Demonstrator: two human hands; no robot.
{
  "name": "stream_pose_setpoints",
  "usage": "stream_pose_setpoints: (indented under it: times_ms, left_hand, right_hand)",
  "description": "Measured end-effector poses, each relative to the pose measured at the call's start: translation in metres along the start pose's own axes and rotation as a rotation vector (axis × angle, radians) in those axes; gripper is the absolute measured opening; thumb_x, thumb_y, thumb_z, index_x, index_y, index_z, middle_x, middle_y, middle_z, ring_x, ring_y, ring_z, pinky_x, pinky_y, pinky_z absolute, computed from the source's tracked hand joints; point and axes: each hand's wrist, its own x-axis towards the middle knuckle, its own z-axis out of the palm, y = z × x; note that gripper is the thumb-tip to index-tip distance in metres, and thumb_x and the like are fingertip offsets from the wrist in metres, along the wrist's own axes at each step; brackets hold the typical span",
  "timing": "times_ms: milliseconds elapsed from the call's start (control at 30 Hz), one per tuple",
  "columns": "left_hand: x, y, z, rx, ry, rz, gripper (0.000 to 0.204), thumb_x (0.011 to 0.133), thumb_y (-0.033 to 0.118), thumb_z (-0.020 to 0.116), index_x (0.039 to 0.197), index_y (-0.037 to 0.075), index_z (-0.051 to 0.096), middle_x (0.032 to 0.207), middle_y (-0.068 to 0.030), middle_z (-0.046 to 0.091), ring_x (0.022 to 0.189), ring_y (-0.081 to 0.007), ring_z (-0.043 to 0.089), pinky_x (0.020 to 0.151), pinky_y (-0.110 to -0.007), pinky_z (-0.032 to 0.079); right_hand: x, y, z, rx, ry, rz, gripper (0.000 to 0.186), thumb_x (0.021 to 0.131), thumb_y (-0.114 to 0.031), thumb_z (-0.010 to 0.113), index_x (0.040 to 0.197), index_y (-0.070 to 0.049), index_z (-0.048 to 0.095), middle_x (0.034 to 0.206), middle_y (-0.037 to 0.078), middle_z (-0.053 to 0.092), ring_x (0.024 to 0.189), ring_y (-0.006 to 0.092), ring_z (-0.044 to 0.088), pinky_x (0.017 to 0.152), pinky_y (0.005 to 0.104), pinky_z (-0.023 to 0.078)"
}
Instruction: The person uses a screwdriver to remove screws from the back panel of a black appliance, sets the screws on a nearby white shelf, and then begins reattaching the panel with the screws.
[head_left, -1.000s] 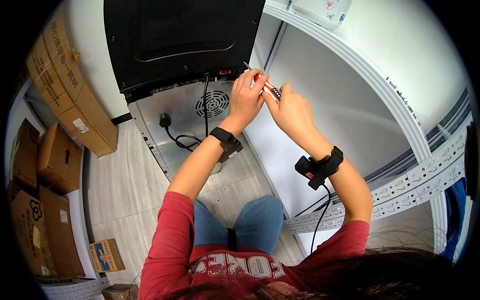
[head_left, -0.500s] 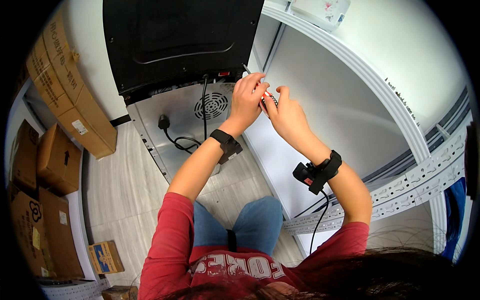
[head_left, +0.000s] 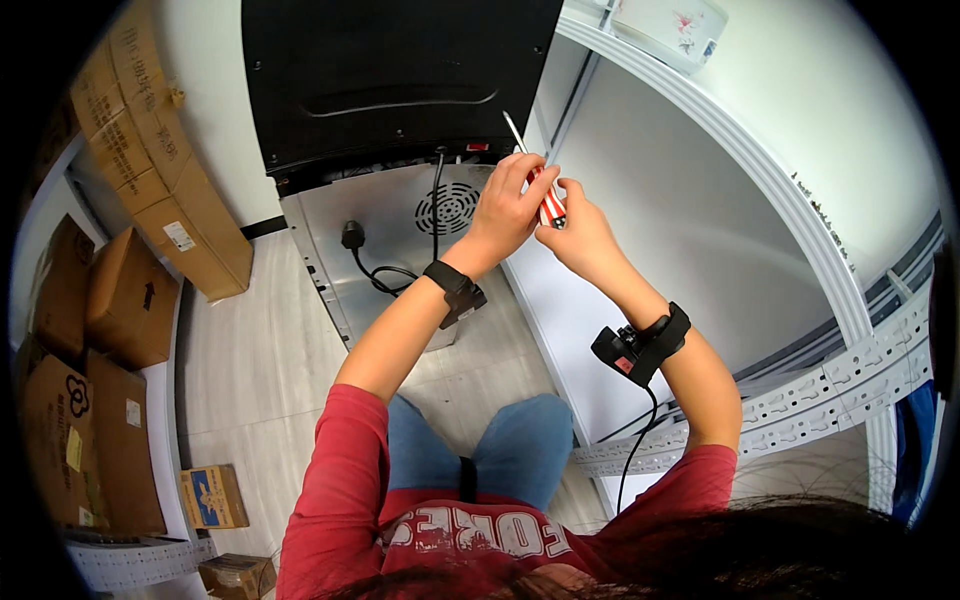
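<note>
Head view, upper centre: left hand [head_left: 503,208] grips a half-hidden screwdriver [head_left: 551,208]; whether right hand [head_left: 588,240] grips, I can't tell; black panel [head_left: 400,65] cropped above.

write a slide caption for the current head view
Left hand and right hand hold a red-and-white-handled screwdriver near a black-and-silver machine.

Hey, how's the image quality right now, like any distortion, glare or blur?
Head view: fisheye bending curves the perforated white beam, and the corners go black; head view: a soft sheen lies on the grey panel; head view: the left hand, right hand and screwdriver look reasonably clear, without strong motion blur.
</note>
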Motion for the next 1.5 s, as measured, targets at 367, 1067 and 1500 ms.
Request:
stream_pose_setpoints:
  times_ms: [367,1067,1500]
  left_hand:
    - [-0.036,-0.052,-0.118,0.502,-0.111,-0.029,0.054,0.067,-0.001,0.062,0.12,0.008,0.052,0.128,-0.0115,0.046,0.12,-0.0305,0.042,0.099,-0.045,0.034]
    - [-0.08,-0.091,-0.165,0.74,-0.052,-0.377,0.097,0.065,0.036,0.08,0.14,0.009,0.025,0.146,-0.0199,0.018,0.134,-0.0355,0.02,0.105,-0.053,0.018]
    - [-0.126,-0.115,-0.187,0.183,-0.031,-0.73,0.098,0.068,0.026,0.079,0.138,-0.005,0.018,0.135,-0.0262,0.037,0.123,-0.0386,0.04,0.1,-0.04,0.036]
  right_hand:
    - [0.033,-0.01,0.075,0.046,0.114,-0.3,0.025,0.068,-0.004,0.055,0.093,-0.001,0.049,0.09,0.02,0.052,0.083,0.0416,0.052,0.071,0.0465,0.044]
    - [0.033,-0.06,0.155,0.237,0.095,-0.44,0.026,0.072,-0.006,0.06,0.094,0.005,0.05,0.112,0.022,0.054,0.092,0.0387,0.057,0.078,0.0414,0.046]
    - [0.036,-0.071,0.214,0.256,0.123,-0.216,0.032,0.072,-0.019,0.074,0.083,0.0,0.05,0.084,0.016,0.06,0.076,0.035,0.06,0.063,0.0405,0.047]
